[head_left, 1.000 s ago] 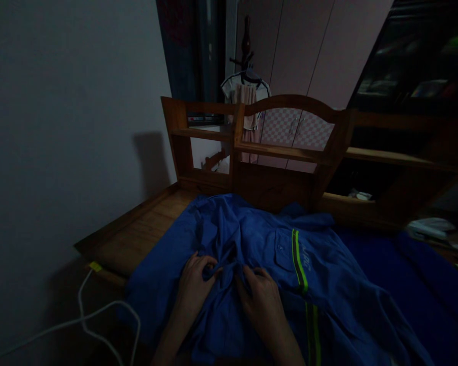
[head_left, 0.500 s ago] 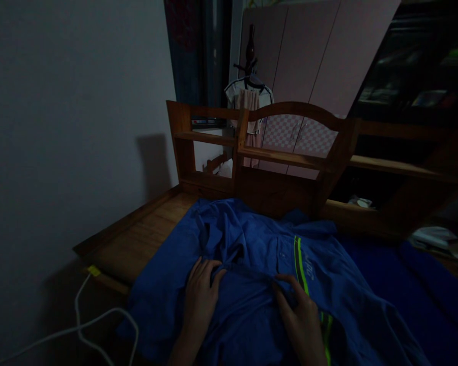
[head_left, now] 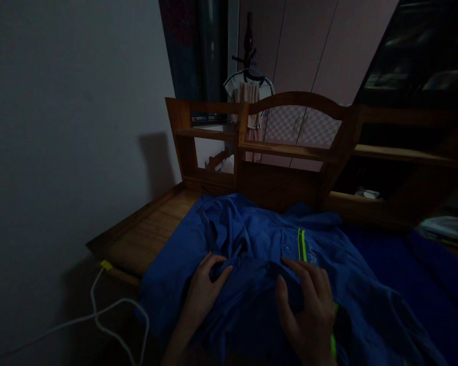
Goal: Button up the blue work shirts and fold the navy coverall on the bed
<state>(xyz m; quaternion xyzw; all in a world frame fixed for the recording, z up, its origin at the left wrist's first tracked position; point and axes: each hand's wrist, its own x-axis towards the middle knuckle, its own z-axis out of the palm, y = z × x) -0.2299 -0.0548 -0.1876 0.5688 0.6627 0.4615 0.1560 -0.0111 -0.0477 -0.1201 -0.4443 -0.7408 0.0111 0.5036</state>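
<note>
Pinched in the left hand [head_left: 205,285] at lower centre is a blue cloth jacket [head_left: 261,231]; the right hand [head_left: 314,308] gapes, lower right.

1 head-height view, forward and downward

The right hand [head_left: 313,307] has moved from left of the bright stripe [head_left: 302,245] to in front of it, its fingers [head_left: 296,268] now parted after pinching. The blue garment [head_left: 265,230], bunched left of the stripe before, is spread wider there.
</note>
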